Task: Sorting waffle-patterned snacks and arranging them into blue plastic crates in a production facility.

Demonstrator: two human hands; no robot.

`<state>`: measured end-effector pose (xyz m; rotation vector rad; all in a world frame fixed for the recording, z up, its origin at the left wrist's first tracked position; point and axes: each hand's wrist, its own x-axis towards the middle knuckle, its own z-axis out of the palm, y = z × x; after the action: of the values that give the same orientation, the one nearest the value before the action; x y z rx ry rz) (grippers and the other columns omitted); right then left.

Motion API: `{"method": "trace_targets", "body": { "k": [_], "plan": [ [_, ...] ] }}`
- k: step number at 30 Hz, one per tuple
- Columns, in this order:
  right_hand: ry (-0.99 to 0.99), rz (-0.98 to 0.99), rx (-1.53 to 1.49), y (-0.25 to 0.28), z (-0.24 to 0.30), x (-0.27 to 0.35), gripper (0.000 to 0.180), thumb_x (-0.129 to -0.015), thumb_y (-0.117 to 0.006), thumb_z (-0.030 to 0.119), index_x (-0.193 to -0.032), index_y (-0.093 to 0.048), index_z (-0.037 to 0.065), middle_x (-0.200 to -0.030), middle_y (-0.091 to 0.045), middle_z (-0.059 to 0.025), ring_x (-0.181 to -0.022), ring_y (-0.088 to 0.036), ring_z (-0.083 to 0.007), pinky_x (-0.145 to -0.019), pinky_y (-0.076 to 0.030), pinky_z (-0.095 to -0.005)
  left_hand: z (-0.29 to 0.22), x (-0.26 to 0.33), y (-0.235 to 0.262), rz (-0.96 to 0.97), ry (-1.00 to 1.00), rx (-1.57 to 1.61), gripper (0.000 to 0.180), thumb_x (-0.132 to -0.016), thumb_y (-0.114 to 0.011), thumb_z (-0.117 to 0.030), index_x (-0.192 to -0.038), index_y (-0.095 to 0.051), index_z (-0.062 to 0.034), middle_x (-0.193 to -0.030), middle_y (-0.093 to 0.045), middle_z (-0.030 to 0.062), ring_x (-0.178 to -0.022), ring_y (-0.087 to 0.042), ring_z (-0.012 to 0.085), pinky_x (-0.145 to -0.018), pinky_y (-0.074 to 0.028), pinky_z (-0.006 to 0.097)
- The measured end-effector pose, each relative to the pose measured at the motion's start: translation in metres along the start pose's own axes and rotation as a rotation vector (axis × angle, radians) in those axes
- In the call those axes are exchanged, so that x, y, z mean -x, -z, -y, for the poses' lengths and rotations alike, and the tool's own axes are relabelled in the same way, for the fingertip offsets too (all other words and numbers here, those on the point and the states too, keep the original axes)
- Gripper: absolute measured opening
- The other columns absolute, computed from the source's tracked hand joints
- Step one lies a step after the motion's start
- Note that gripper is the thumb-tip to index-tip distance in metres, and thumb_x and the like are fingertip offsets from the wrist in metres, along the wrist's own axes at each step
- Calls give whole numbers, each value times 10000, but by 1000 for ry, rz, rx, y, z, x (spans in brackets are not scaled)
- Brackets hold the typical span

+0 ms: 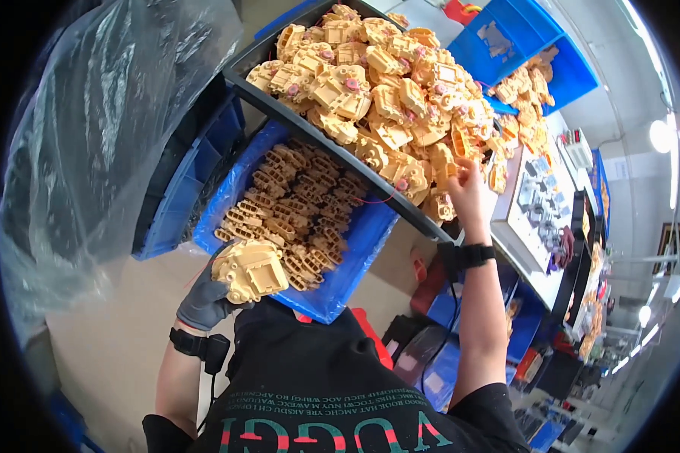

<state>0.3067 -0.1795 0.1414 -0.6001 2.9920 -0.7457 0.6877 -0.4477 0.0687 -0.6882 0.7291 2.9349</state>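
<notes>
My left hand (208, 296), in a dark grey glove, grips a cream plastic housing (251, 270) with a square recess facing up. It is held over the near left edge of a blue-lined crate (332, 300). Rows of small tan plastic parts (283, 204) fill that crate. My bare right hand (468, 183) reaches to the right edge of a heap of cream plastic housings (389, 98). Its fingers are curled together against the parts there; what they pinch is too small to tell. The heap rises from a large black tray (310, 121), some pieces showing pinkish spots.
Clear plastic sheeting (106, 151) hangs at the left, beside blue crates (185, 185). A tilted blue bin (506, 38) with more housings stands at the far right. Right of my arm, a white bench (525, 219) carries small metallic fixtures. Dark and blue containers (431, 347) sit below it.
</notes>
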Motion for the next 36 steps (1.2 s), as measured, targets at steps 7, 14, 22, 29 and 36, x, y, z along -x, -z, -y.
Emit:
{"method": "trace_targets", "body": {
  "k": [7, 14, 22, 29, 36],
  "plan": [
    [-184, 320, -1088, 41, 28, 47, 331, -932, -491, 96, -1256, -496, 23, -1053, -613, -47, -883, -585, -102, -793, -493, -246, 70, -18, -87, -112, -342, 83, 792, -763, -714, -234, -1425, -325, -43, -1386, -451, 131, -1248, -494, 255, -959, -489, 362],
    [-147, 800, -1055, 14, 43, 107, 313, -894, -502, 32, -1203, -455, 14, -1039, -570, -43, -910, -546, -96, -818, -457, -243, 105, -42, -134, -349, -586, -60, 735, -794, -687, -214, -1419, -328, -68, -1343, -474, 98, -1216, -509, 229, -945, -486, 347],
    [-113, 931, -1150, -15, 82, 131, 309, -930, -544, 41, -1195, -388, 16, -1099, -576, -91, -995, -576, -121, -843, -507, -271, 121, -41, -118, -665, -998, -724, 779, -768, -721, -134, -1401, -291, 14, -1336, -451, 165, -1225, -489, 246, -1016, -422, 364],
    [-28, 1027, -1047, -17, 91, 124, 310, -938, -492, 7, -1230, -388, 20, -1128, -562, -83, -989, -569, -116, -801, -501, -256, 99, -33, -104, -685, -991, -652, 796, -785, -746, -221, -1398, -297, 16, -1331, -458, 168, -1214, -503, 257, -1012, -427, 363],
    [-173, 1088, -897, 6, 104, 103, 349, -957, -460, 67, -1299, -400, 30, -1113, -583, -67, -980, -584, -132, -809, -494, -279, 92, -17, -79, -610, -917, -466, 786, -788, -739, -218, -1401, -300, 6, -1332, -467, 156, -1227, -497, 257, -1024, -420, 364]
  ]
}}
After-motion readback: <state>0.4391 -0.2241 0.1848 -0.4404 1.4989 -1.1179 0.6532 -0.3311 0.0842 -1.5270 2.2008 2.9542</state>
